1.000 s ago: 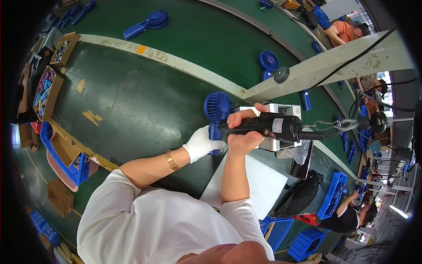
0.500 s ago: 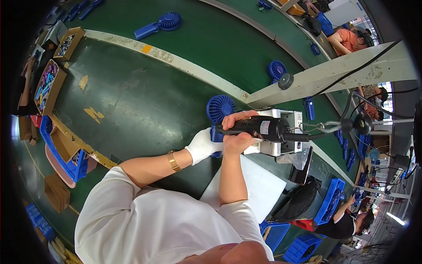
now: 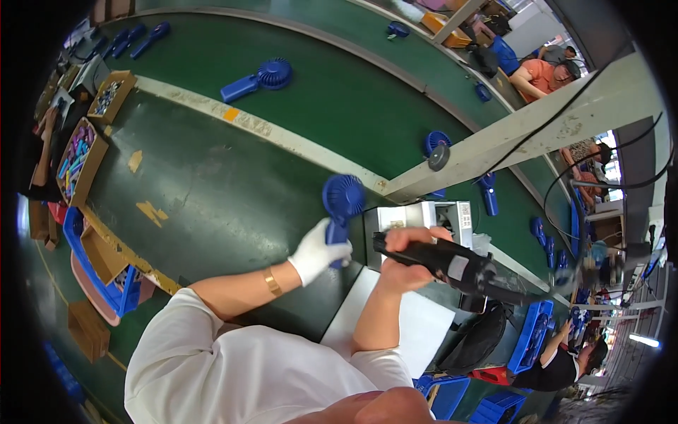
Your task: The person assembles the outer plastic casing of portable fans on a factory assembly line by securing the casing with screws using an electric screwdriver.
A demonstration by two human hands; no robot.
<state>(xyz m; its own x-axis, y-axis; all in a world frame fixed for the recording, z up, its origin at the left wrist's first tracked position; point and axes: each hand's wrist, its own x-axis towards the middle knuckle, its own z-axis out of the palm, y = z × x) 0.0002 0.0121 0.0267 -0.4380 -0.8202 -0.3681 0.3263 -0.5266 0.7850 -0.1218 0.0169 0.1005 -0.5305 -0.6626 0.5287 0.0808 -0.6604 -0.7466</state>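
My left hand [image 3: 316,254], in a white glove, grips the handle of a blue handheld fan [image 3: 344,198]. The fan's round grille points away from me, and the handle runs down into the glove. A black electric screwdriver [image 3: 466,272] lies in my bare right hand [image 3: 405,265], fingers wrapped round its front part. Its nose faces left toward the fan's handle, with a gap between them. Behind the screwdriver stands a white and grey box-shaped device [image 3: 417,212] on the bench. The screwdriver's rear end is blurred.
Several blue fans, one of them a whole fan [image 3: 258,79], lie on the green conveyor belt [image 3: 339,92] beyond the bench rail. A white post [image 3: 522,134] rises at right. A white sheet [image 3: 420,318] lies near my right forearm. Parts boxes [image 3: 82,159] line the left edge.
My right hand has drawn the screwdriver right and toward me, away from the fan's handle, and its rear now tilts down to the right. The fan stays in my left hand, slightly shifted.
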